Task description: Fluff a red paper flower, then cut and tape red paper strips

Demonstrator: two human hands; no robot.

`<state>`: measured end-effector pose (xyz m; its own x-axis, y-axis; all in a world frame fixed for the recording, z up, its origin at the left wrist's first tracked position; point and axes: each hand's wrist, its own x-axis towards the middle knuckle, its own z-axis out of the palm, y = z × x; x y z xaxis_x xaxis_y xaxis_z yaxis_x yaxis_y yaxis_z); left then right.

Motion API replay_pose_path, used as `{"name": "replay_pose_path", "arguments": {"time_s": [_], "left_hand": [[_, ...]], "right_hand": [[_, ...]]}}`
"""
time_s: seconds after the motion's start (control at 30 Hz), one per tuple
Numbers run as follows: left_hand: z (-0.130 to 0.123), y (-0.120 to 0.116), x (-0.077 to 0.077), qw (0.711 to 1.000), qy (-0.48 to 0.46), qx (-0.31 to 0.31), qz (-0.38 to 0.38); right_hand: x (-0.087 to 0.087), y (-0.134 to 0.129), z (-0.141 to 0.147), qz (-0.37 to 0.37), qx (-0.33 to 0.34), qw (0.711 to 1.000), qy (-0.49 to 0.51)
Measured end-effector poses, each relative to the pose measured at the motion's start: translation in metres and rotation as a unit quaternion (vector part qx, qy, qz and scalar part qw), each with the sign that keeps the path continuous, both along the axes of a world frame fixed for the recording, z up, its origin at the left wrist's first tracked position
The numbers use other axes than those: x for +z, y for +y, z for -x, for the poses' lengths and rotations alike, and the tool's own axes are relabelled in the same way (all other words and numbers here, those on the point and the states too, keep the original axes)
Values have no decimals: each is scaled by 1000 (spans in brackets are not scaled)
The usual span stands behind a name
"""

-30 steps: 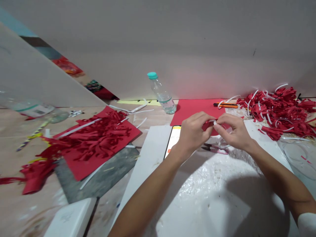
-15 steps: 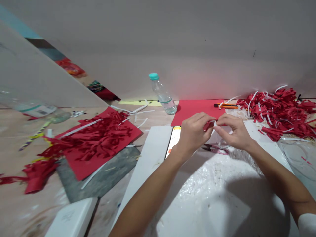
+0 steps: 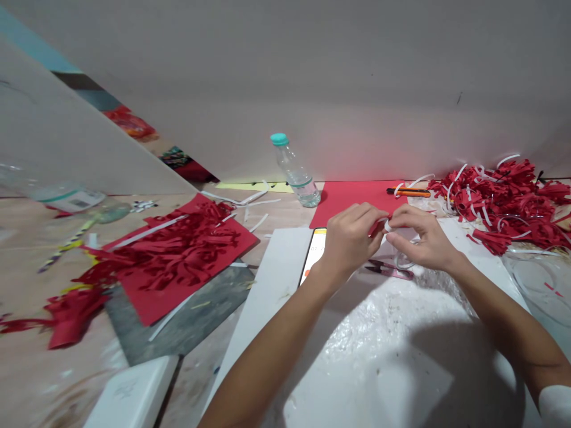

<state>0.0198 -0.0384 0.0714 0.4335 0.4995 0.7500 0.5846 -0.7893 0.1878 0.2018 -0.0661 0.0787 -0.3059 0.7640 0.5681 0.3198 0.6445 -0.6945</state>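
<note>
My left hand is closed in a pinch on a small piece of red paper, mostly hidden by the fingers. Facing it, my right hand pinches a narrow white strip that lies against the red paper. The fingertips of both hands almost meet. Below them, small thread snips with a pink handle rest on the white board, beside a loop of white strip. A phone with a lit screen lies just left of my left hand.
A water bottle stands by the wall, near a red paper sheet and an orange box cutter. Fringed red paper tassels are heaped at right. More red fringes lie on red sheets at left, near another bottle.
Both hands keep nearly the same place and pinch. The right fingers have shifted slightly around the white strip, and a thin red tip now shows behind the right hand.
</note>
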Motion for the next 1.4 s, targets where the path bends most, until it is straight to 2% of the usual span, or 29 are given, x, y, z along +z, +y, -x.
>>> {"name": "replay_pose_path", "arguments": {"time_s": [0.27, 0.47, 0.63, 0.77, 0.93, 1.07, 1.17, 1.27, 1.4], "left_hand": [[1, 0, 0, 999, 28, 23, 4], [2, -1, 1, 1000, 16, 5, 17], [-2, -3, 3, 995, -58, -8, 81], [-2, -2, 7, 986, -61, -25, 152], [-13, -12, 4, 952, -97, -28, 290], [-27, -32, -2, 891, -188, -93, 402], [-32, -42, -8, 855, -227, -133, 447], [-32, -43, -8, 853, -245, -127, 443], [-28, -39, 1, 881, -240, -85, 398]], "right_hand": [[4, -1, -4, 16, 23, 999, -28], [10, -7, -5, 16, 54, 998, -40], [15, -6, -7, 33, 34, 998, -33], [13, 0, -8, 72, -13, 997, -21], [14, 3, -11, 103, -44, 992, -51], [22, -7, -23, 119, -39, 988, -95], [25, -18, -32, 124, -40, 983, -132], [22, -24, -37, 126, -46, 980, -147], [17, -19, -34, 171, -36, 978, -114]]}}
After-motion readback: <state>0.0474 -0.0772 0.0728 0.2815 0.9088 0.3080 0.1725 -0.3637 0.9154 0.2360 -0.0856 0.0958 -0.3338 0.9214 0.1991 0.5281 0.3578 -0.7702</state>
